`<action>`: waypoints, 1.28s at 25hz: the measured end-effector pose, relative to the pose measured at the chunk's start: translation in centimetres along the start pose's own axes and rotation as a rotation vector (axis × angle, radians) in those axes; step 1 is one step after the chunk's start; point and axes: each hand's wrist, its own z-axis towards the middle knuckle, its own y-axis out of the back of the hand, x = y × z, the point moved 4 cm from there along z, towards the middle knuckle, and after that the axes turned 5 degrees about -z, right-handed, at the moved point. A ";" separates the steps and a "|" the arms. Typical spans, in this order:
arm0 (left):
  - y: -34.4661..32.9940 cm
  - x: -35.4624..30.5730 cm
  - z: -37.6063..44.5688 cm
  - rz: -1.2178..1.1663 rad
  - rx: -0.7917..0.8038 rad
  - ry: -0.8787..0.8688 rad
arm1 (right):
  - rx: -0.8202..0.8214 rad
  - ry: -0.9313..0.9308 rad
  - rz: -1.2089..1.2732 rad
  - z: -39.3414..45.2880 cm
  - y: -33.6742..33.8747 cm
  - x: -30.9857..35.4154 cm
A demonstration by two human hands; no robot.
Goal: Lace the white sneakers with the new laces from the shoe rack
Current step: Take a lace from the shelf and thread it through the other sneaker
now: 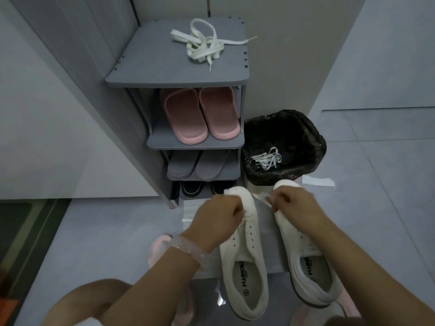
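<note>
Two white sneakers stand on the floor, toes toward the shoe rack (179,78): the left sneaker (244,260) and the right sneaker (306,274). A white lace runs through the lowest eyelets of the left sneaker. My left hand (219,217) grips one end of that lace beside the toe. My right hand (292,205) pinches the other end above the right sneaker's toe; both lace ends look blurred. A loose pile of new white laces (207,45) lies on top of the rack.
A bin with a black liner (306,128) stands right of the rack and holds old white laces (267,158). The rack's shelves hold pink slippers (202,116), grey slippers and dark shoes. My feet wear pink slippers (157,250). A paper strip (317,181) lies on the floor.
</note>
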 end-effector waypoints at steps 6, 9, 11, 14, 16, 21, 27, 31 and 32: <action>-3.7 1.0 -0.1 -0.099 0.221 0.028 | 0.193 0.317 -0.598 -1.9 -3.3 0.8; -3.9 1.0 0.1 -0.158 0.180 0.063 | 0.164 0.361 -0.613 -1.7 -3.7 0.8; -4.0 1.1 0.3 -0.193 0.170 0.088 | 0.141 0.374 -0.621 -1.6 -4.0 0.8; -4.2 1.3 0.3 -0.220 0.156 0.103 | 0.190 0.373 -0.669 -1.3 -4.5 0.7; -4.2 1.3 0.3 -0.230 0.148 0.114 | 0.131 0.459 -0.690 -1.3 -4.6 1.3; -4.2 1.4 0.3 -0.243 0.136 0.094 | 0.039 0.528 -0.790 -1.1 -4.9 1.7; -4.4 1.5 0.3 -0.272 0.128 0.093 | 0.144 0.495 -0.763 -1.7 -6.3 0.5; -4.4 1.5 0.5 -0.317 0.128 0.124 | 0.183 0.396 -0.660 -1.4 -5.6 0.8; -4.4 1.5 0.5 -0.328 0.129 0.127 | 0.188 0.344 -0.598 -1.5 -5.4 0.6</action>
